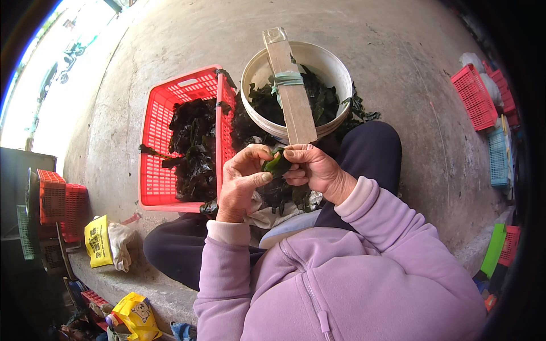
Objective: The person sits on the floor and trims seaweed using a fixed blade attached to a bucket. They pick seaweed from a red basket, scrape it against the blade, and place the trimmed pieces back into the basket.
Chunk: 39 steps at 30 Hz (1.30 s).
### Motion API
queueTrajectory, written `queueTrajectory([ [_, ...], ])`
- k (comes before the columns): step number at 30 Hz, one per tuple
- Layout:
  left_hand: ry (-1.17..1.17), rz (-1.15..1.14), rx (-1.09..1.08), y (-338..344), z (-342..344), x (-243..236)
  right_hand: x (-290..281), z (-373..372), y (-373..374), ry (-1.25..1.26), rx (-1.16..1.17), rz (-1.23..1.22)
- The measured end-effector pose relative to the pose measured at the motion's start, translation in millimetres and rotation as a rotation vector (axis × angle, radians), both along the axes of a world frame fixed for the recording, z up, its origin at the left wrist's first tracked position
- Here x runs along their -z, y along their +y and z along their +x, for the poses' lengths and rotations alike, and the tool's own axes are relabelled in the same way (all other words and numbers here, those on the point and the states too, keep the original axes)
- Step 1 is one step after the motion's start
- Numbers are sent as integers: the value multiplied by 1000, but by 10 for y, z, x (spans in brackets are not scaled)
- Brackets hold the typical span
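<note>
Between my two hands, in front of my chest, is a small folded piece of dark green seaweed (277, 165). My left hand (245, 175) grips its left side with thumb and fingers. On the other side, my right hand (315, 167) pinches its upper edge, fingers curled beneath. Just beyond stands a white bucket (249, 74) holding dark seaweed, with a wooden board (290, 96) lying across its rim, wrapped with a green strip. Left of the bucket, a red plastic basket (152, 170) contains a heap of wet, dark seaweed (193, 133). More loose seaweed hangs below my hands, over my lap.
Seaweed strands lie on the concrete floor (421, 74) around the bucket. At far left are stacked red crates (74, 210), a yellow bag (98, 241) and a yellow pouch (139, 318). Red baskets (475, 96) and a blue basket (497, 156) stand at far right.
</note>
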<state>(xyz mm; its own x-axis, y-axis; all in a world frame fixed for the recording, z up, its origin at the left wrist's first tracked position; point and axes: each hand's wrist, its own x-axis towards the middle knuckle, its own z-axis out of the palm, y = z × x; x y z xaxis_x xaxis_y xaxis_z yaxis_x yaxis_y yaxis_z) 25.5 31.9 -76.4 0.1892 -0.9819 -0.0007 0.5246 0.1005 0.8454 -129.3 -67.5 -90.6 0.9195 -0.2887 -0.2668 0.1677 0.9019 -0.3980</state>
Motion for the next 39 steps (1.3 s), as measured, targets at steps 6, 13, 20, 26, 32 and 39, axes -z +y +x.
queueTrajectory([
  [6,-246,70,-235,-24,18,57,-141,-1,-18,229,81,-335],
  [13,329,-44,-202,61,381,253,-445,-187,-185,447,137,-689],
  [20,366,39,-296,51,428,200,-469,-199,-212,491,226,-900],
  [26,-364,145,-240,-140,457,-166,-559,-89,-376,408,149,-1093],
  [32,-694,-90,2,-392,96,-293,-706,16,-455,351,-24,-1176],
  [39,-478,318,-88,-281,241,-15,-706,-155,-719,598,-155,-1296],
])
